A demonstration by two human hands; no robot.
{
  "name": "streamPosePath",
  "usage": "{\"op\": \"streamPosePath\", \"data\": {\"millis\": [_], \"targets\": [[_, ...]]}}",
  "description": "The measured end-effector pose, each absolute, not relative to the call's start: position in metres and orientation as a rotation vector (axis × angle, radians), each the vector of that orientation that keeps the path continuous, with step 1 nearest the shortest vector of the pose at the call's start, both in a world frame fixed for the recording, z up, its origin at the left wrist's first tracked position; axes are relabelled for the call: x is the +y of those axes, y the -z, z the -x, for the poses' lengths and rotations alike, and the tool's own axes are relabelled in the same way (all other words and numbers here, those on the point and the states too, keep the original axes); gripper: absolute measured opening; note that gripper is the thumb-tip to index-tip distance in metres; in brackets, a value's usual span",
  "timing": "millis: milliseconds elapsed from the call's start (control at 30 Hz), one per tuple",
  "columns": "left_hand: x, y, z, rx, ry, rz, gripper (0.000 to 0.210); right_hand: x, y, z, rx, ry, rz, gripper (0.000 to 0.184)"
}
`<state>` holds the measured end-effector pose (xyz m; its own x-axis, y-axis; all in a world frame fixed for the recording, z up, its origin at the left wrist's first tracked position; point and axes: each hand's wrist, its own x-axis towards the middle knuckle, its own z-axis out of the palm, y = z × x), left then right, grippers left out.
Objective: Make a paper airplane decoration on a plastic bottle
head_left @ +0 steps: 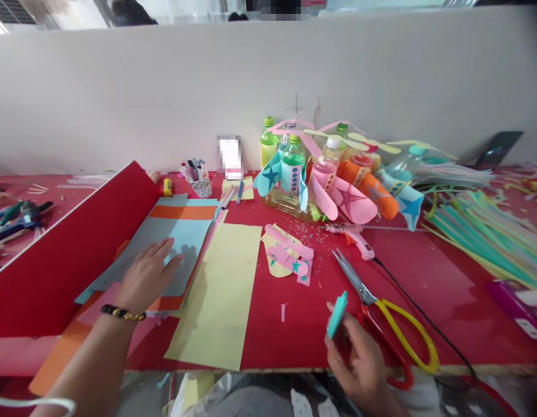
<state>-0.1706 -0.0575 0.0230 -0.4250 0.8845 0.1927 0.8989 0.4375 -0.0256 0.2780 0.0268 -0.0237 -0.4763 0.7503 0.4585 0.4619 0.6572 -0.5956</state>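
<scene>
My left hand (pixel 149 269) lies with its fingers stretched out on a light blue sheet of paper (pixel 187 234), on top of a stack of coloured sheets. Near the table's front edge, my right hand (pixel 359 362) pinches a teal marker (pixel 338 314), its narrow tip pointing up. Between the hands a long pale yellow sheet (pixel 225 295) lies flat. Just right of the marker rest scissors (pixel 368 298) with one yellow and one red handle. Pink and yellow paper cutouts (pixel 288 255) with small teal stars lie beyond the yellow sheet.
Several plastic bottles (pixel 292 156) dressed with paper wings stand by the white partition (pixel 164 98). A pink glue gun (pixel 359 240) trails a black cord. A pen cup (pixel 201 186) stands at the back. At left is a slanted red board (pixel 77 249); at right lie pastel strips (pixel 489 231).
</scene>
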Motion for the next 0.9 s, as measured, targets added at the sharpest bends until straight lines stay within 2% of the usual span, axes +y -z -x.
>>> {"op": "streamPosePath", "data": {"millis": [100, 200, 300, 433, 667, 900], "targets": [[-0.015, -0.052, 0.135, -2.364, 0.384, 1.715, 0.051, 0.027, 0.023, -0.277, -2.164, -0.472, 0.925, 0.045], [0.050, -0.073, 0.089, -2.173, 0.487, 2.042, 0.046, 0.027, 0.023, -0.276, -2.144, -0.395, 0.938, 0.042], [0.119, -0.074, 0.051, -1.970, 0.386, 2.335, 0.046, 0.028, 0.023, -0.275, -2.132, -0.351, 0.929, 0.040], [0.183, -0.059, 0.029, -1.963, 0.258, 2.309, 0.059, 0.028, 0.024, -0.273, -2.127, -0.342, 0.916, 0.038], [0.192, -0.046, 0.033, -1.982, 0.281, 2.176, 0.043, 0.025, 0.028, -0.274, -2.104, -0.323, 0.925, 0.041], [0.182, -0.054, 0.048, -1.896, 0.307, 2.278, 0.039, 0.026, 0.025, -0.275, -2.093, -0.415, 0.927, 0.042]]}}
